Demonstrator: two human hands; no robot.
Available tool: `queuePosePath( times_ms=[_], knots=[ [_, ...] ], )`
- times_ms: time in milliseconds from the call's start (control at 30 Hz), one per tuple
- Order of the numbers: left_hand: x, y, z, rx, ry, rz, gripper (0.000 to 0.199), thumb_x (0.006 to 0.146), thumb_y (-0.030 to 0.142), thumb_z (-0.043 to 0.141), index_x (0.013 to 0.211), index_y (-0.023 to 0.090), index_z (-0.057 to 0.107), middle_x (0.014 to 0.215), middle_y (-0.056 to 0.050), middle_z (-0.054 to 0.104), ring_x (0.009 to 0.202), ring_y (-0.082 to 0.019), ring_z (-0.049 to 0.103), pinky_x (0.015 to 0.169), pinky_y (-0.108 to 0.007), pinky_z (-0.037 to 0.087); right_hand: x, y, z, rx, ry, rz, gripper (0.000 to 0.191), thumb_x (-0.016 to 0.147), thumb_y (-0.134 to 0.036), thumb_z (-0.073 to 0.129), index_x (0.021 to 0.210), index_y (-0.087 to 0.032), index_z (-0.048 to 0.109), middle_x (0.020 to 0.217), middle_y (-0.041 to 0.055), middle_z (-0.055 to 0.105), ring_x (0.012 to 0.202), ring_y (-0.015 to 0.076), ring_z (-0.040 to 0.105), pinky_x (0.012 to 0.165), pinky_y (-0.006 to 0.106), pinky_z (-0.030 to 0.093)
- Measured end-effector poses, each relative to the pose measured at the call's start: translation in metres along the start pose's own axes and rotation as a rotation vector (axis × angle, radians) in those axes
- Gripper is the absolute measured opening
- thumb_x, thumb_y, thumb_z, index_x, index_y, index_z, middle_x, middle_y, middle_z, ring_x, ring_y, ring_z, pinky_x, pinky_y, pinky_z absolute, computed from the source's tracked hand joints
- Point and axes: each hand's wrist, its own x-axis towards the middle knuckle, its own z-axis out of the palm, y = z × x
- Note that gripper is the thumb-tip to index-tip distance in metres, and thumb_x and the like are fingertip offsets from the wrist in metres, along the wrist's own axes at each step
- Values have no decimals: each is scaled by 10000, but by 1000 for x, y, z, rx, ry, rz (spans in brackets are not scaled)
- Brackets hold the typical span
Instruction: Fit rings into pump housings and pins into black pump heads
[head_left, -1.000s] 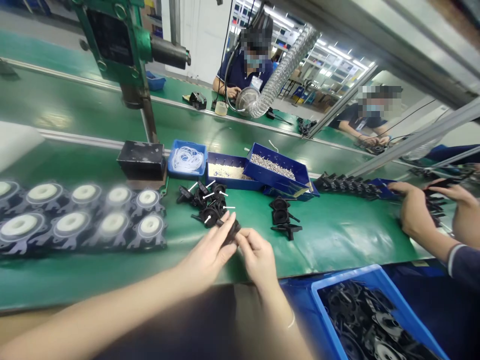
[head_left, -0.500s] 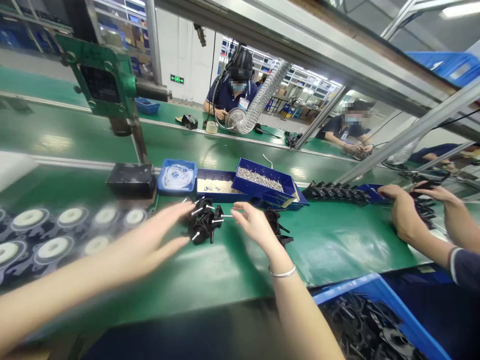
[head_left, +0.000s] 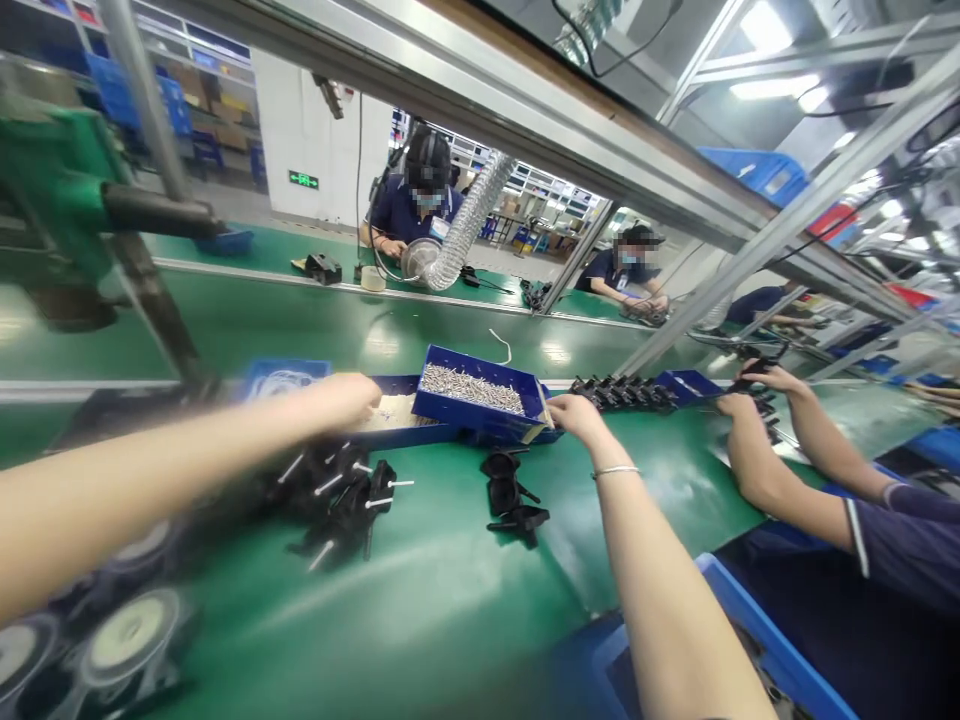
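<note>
My left hand [head_left: 351, 400] reaches over a long blue bin [head_left: 397, 435] of small cream-coloured parts [head_left: 397, 412]; its fingertips are hidden and blurred. At the right end of the stacked blue bin [head_left: 480, 412], filled with small metal pins [head_left: 471, 387], my right hand [head_left: 577, 415] has its fingers curled together by the bin's edge. What they hold, if anything, is hidden. Below my left forearm lies a cluster of black plastic parts [head_left: 341, 500] with white pins sticking out. More black parts [head_left: 514, 497] lie on the green mat between my arms.
A tray of round white-centred parts [head_left: 131, 635] is at lower left, and a green press [head_left: 64, 210] stands at left. A co-worker's hands [head_left: 757, 390] handle black parts at right. A blue crate [head_left: 780, 640] sits at lower right.
My view has swung right. My hands have moved from beside the black parts to the blue bins, the left to the cream parts and the right to the stacked bin's far end.
</note>
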Motion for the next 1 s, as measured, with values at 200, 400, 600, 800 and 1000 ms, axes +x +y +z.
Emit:
queuePosePath(
  times_ms=[200, 400, 600, 800, 1000],
  knots=[
    [51, -16, 34, 67, -129, 3, 82, 585, 215, 726, 571, 186, 651, 613, -45, 647, 653, -220, 623, 660, -290, 437, 14, 9, 42, -121, -198, 45, 245, 946, -333, 653, 1105, -146, 643, 1109, 86, 653, 978, 202, 656, 844, 362, 564],
    [56, -35, 37, 60, -171, 1, 39, 632, 235, 675, 636, 204, 653, 636, -11, 649, 608, -182, 580, 577, -260, 356, 7, 23, 48, -37, -152, 37, 251, 958, -367, 624, 1065, -142, 656, 1097, 56, 661, 970, 214, 652, 851, 387, 564],
    [54, -40, 37, 57, -131, -2, 12, 664, 188, 613, 657, 195, 606, 700, -23, 669, 642, -182, 577, 577, -255, 334, 5, 22, 46, 179, -44, 107, 220, 952, -355, 635, 995, -141, 666, 1049, 51, 674, 949, 196, 654, 850, 380, 560],
    [45, -32, 32, 14, -39, -28, 50, 648, 166, 629, 638, 189, 585, 725, -35, 682, 697, -198, 607, 606, -250, 367, 1, 18, 40, 573, 93, 212, 225, 950, -348, 644, 976, -125, 655, 939, 30, 676, 812, 158, 665, 744, 330, 578],
    [14, -15, -2, -152, 81, -11, 174, 750, 312, 631, 859, 196, 701, 894, -36, 739, 827, -221, 652, 711, -258, 437, -14, -11, 9, 1062, 371, 193, 253, 884, -368, 700, 838, -139, 603, 812, 57, 712, 771, 159, 707, 721, 288, 593]
  ],
)
